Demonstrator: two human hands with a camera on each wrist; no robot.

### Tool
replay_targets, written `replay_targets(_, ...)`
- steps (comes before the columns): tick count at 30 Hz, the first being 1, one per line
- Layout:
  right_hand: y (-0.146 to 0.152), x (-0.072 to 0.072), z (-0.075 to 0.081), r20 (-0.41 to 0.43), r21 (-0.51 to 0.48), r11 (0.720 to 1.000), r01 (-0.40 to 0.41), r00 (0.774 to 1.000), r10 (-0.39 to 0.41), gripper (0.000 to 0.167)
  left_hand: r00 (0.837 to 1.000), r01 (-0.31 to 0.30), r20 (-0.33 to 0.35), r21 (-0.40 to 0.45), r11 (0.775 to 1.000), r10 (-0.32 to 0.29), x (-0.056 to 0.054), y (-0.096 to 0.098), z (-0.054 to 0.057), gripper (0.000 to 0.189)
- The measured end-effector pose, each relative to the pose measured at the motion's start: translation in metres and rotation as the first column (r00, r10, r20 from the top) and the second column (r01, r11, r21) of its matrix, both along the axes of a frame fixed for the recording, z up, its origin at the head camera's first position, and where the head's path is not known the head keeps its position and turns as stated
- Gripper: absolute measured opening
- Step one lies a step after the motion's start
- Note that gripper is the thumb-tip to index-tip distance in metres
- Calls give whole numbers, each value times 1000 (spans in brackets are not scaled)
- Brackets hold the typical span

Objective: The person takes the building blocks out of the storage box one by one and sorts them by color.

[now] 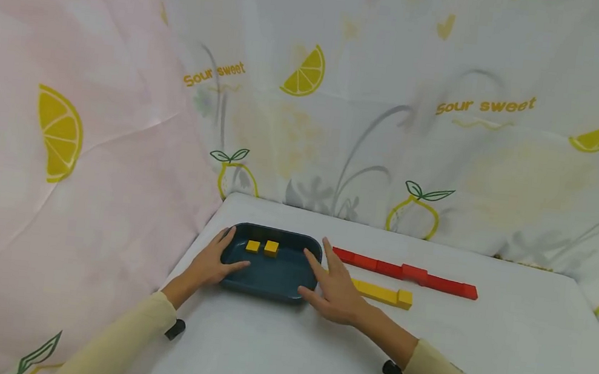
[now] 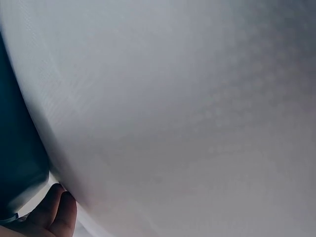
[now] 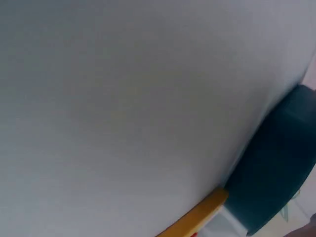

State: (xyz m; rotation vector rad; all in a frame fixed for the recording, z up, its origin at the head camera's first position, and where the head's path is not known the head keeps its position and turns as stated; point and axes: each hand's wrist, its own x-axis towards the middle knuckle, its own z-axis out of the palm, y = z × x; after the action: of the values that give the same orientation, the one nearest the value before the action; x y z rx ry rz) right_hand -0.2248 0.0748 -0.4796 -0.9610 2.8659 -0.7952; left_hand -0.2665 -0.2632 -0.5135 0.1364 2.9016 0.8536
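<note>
A dark blue-green rectangular tray (image 1: 267, 290) lies on the white surface with two small yellow blocks inside, one flat block (image 1: 252, 246) and a cube-like block (image 1: 271, 248). At the tray's left end, my left hand (image 1: 211, 263) grips the wall, thumb over the rim and fingers along the outside. Its curled fingers (image 2: 63, 215) show by a tray corner in the left wrist view. My right hand (image 1: 340, 295) is spread at the right end, thumb and forefinger overlapping the rim. A row of yellow blocks (image 1: 378, 292) begins behind this hand, its left part hidden.
A longer line of red blocks (image 1: 389, 269) runs behind the yellow row, one block sitting higher. Patterned lemon cloth (image 1: 371, 127) rises at the back, and pinkish cloth (image 1: 109, 222) hangs along the left. Black wrist cameras (image 1: 393, 372) sit under both sleeves.
</note>
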Motion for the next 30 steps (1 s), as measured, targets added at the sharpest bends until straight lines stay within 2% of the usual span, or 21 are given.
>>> replay_targets(4, -34, -8, -7, -80, -13, 1000, 7, 997, -8, 74, 1000, -3, 3, -8, 1000, 3, -1, 1, 1, 109)
replay_targets(6, -47, -15, -11, -150, 22, 1000, -7, 989, 11, 73, 1000, -5, -11, -10, 1000, 5, -2, 1, 2, 109)
replay_targets(9, -61, -24, -16, -197, 104, 994, -19, 980, 39, 72, 1000, -4, -26, -14, 1000, 4, -1, 0, 3, 109)
replay_targets(12, -71, -31, -17, -160, 172, 985, -31, 985, 59, 73, 999, 5, -42, -23, 1000, -6, -1, -1, 3, 108)
replay_targets(17, -87, -43, -20, -105, 168, 985, -22, 994, 40, 84, 999, 4, -44, -24, 1000, -5, 0, -2, 0, 106)
replay_targets(21, -97, -49, -26, -190, 191, 981, 31, 982, 6, 101, 999, 12, -46, -19, 1000, -13, 0, 0, -3, 105)
replay_targets(25, -104, -51, -29, -284, 234, 972, 32, 958, 37, 101, 998, 10, -55, -16, 1000, -11, 1, 0, -4, 104)
replay_targets(30, -109, -53, -30, -246, 243, 969, 37, 969, 24, 97, 998, 21, -67, -13, 1000, -22, -1, 1, -4, 105)
